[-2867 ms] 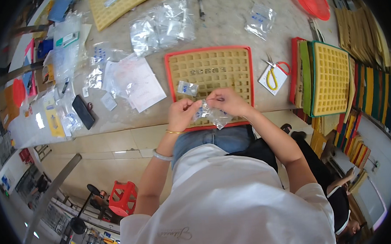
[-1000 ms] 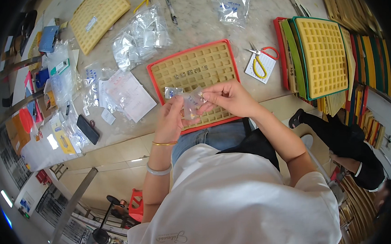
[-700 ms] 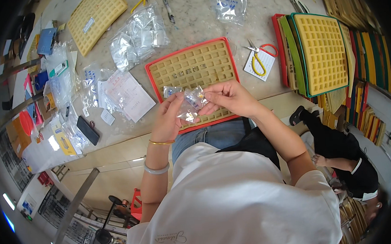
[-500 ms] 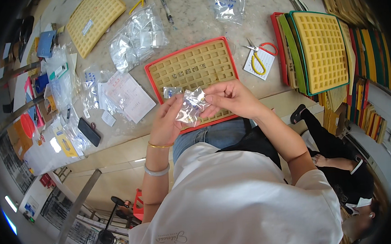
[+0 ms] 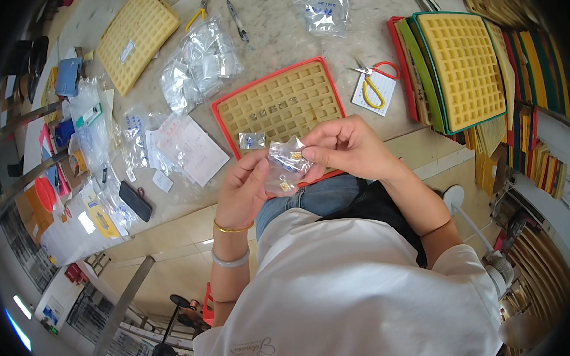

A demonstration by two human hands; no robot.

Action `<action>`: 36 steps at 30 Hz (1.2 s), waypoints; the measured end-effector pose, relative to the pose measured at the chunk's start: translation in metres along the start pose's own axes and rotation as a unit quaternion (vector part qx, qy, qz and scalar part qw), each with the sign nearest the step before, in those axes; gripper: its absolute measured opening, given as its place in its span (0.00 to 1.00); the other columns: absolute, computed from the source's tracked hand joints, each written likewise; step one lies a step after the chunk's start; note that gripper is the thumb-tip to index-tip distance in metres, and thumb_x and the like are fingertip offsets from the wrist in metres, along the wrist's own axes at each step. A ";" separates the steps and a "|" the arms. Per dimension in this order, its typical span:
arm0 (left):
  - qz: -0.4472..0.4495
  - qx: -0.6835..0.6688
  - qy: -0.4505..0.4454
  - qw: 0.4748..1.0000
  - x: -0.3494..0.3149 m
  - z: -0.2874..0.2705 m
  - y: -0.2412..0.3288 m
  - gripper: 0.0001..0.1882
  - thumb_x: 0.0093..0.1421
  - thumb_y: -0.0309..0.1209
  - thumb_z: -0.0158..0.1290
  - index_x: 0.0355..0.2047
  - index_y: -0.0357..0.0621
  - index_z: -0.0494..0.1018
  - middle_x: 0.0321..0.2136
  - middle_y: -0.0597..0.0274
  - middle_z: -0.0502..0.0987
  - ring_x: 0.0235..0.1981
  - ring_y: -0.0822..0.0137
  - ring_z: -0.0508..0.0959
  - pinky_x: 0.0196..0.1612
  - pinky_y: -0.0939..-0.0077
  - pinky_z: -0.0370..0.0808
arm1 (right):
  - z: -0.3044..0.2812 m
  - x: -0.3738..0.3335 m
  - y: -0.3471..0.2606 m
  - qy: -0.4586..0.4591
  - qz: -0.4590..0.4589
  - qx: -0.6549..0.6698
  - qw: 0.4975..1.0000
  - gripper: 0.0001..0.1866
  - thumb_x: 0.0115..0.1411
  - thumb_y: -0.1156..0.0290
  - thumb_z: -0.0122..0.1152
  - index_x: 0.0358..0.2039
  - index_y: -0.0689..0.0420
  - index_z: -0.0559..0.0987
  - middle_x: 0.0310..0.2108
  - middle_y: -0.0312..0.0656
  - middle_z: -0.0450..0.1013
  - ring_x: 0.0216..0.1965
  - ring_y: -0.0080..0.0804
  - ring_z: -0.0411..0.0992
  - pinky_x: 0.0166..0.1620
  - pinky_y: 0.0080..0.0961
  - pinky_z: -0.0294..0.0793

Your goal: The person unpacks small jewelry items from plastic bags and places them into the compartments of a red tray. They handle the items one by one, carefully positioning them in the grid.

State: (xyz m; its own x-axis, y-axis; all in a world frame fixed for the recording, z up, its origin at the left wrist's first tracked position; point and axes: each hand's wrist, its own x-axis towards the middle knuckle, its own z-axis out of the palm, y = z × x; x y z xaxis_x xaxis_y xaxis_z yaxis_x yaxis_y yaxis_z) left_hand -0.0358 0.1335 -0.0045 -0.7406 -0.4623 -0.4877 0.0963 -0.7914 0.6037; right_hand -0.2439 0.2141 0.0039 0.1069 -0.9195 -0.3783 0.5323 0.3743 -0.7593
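Note:
Between my two hands is a small clear plastic bag (image 5: 283,167) with a few tiny gold-coloured pieces inside. The fingers of my left hand (image 5: 241,188) pinch its left side. My right hand (image 5: 348,149) grips its upper right edge between thumb and fingers. Below the bag lies a red-rimmed tray (image 5: 318,78) with a tan grid of square pockets. Several small shiny pieces (image 5: 273,109) sit in a row of its pockets. A smaller clear packet (image 5: 252,141) rests on the tray's near left part, beside my left hand.
Yellow-and-red-handled scissors (image 5: 373,89) lie on a white card to the right. Stacked trays (image 5: 467,69) stand at the right edge. Plastic bags (image 5: 203,65), papers (image 5: 195,147), a pen (image 5: 237,21), a phone (image 5: 135,201) and another tan tray (image 5: 136,37) are spread on the left.
The bag has turned and opened out in my hands, so gold pieces show through it. My view has shifted slightly, and the person in black at lower right is mostly out of sight.

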 end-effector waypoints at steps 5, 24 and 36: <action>-0.004 0.018 -0.020 1.000 -0.003 0.004 0.004 0.16 0.63 0.27 0.44 0.50 0.32 0.64 0.43 0.51 0.73 0.42 0.58 0.77 0.40 0.64 0.79 | 0.002 -0.004 -0.010 0.017 -0.015 -0.031 0.999 0.10 0.58 0.76 0.55 0.40 0.66 0.75 0.29 0.42 0.76 0.26 0.22 0.74 0.30 0.17 0.74; 0.088 0.151 0.038 0.984 0.002 0.018 0.004 0.29 0.52 0.17 0.53 0.55 0.40 0.58 0.37 0.61 0.71 0.34 0.75 0.72 0.32 0.83 0.72 | 0.000 0.003 0.018 -0.013 -0.056 0.017 0.998 0.05 0.56 0.83 0.52 0.32 0.61 0.69 0.38 0.44 0.73 0.36 0.23 0.73 0.40 0.20 0.73; 0.110 0.154 0.147 0.971 -0.003 0.014 0.005 0.24 0.53 0.17 0.53 0.50 0.37 0.62 0.31 0.64 0.74 0.33 0.75 0.73 0.36 0.82 0.72 | 0.001 0.004 0.025 0.069 -0.119 -0.005 0.990 0.07 0.52 0.85 0.52 0.32 0.61 0.71 0.42 0.47 0.72 0.36 0.25 0.73 0.41 0.22 0.73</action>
State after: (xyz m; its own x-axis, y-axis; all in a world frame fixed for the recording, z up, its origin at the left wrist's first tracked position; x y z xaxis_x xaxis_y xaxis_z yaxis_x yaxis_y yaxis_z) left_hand -0.0426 0.1364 0.0089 -0.4980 -0.7364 -0.4580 -0.0076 -0.5244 0.8514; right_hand -0.2291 0.2197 -0.0157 -0.1374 -0.9567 -0.2565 0.5197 0.1508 -0.8409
